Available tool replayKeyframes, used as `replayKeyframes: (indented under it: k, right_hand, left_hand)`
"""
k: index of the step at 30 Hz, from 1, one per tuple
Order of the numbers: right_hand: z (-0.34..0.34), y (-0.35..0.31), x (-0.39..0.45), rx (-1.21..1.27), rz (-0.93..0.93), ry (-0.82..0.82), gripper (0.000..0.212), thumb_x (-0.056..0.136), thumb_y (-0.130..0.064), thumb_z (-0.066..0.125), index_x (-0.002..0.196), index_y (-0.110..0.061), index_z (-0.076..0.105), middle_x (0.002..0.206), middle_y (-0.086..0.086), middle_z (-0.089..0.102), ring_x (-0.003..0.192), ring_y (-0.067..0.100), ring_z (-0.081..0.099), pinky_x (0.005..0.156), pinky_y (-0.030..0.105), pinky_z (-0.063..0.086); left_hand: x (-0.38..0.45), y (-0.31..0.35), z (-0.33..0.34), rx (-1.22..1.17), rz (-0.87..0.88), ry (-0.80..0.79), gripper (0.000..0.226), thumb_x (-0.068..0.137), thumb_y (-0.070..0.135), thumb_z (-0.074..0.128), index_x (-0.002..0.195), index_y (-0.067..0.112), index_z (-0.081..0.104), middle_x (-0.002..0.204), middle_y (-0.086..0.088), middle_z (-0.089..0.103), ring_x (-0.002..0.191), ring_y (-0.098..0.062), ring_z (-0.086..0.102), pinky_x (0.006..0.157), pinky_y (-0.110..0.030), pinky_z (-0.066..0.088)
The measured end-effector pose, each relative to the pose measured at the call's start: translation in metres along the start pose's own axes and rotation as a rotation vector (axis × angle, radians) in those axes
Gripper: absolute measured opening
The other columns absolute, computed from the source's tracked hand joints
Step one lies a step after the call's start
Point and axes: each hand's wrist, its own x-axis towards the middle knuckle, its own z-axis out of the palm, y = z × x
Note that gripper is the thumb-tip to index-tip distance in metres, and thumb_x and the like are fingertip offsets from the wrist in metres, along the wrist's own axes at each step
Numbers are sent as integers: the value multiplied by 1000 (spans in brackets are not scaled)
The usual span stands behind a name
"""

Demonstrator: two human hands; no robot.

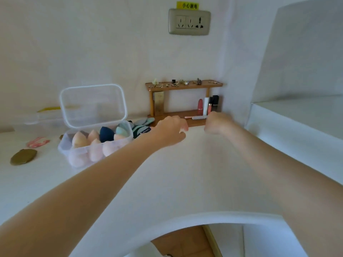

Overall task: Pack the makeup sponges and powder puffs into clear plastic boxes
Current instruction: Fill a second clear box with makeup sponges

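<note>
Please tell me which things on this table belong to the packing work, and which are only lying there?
For the job:
- clear plastic box, lid open
- makeup sponges inside it
- powder puffs behind the box
- left hand, right hand

Only lying about:
- wooden shelf with small trinkets
- lipsticks
- round bronze disc
- pink cord
- wall socket

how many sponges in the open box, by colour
Sponges visible in the clear plastic box, lid open:
Pink or peach sponges: 6
Dark blue sponge: 1
Pale green sponges: 2
Total visible: 9; any hidden beneath cannot be counted.
</note>
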Motion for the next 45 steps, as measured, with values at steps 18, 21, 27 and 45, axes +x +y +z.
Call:
replayKeyframes:
  k: [18,21,27,45]
  right_hand:
    - [-8,-59,-19,903,-121,-168,13,83,-1,60,84,-13,53,88,7,53,78,19,59,71,31,55]
    - [-11,-106,-26,926,-256,-128,15,85,-8,59,95,-18,54,100,5,56,92,19,55,64,23,45]
    - [1,-168,-48,970,-491,-615,35,91,-6,54,124,-15,54,102,8,58,90,21,54,67,24,44]
    - [33,-203,-32,980,-420,-1022,20,90,-19,55,107,-11,63,118,11,57,104,25,56,104,36,43]
  left_hand:
    - [-27,-19,-3,-322,21,434,23,88,-2,49,99,3,70,108,-12,60,92,-25,62,80,-26,49]
    - [-49,-48,-28,-337,-84,535,21,88,-1,49,97,1,69,107,-13,63,92,-26,63,83,-32,51]
    - [-92,-119,-71,-310,-367,407,21,86,0,51,79,14,65,79,1,63,76,-14,54,73,-24,44]
    - [-93,-176,-61,99,-308,-148,25,86,40,55,93,16,61,76,4,59,76,-19,54,65,-24,41]
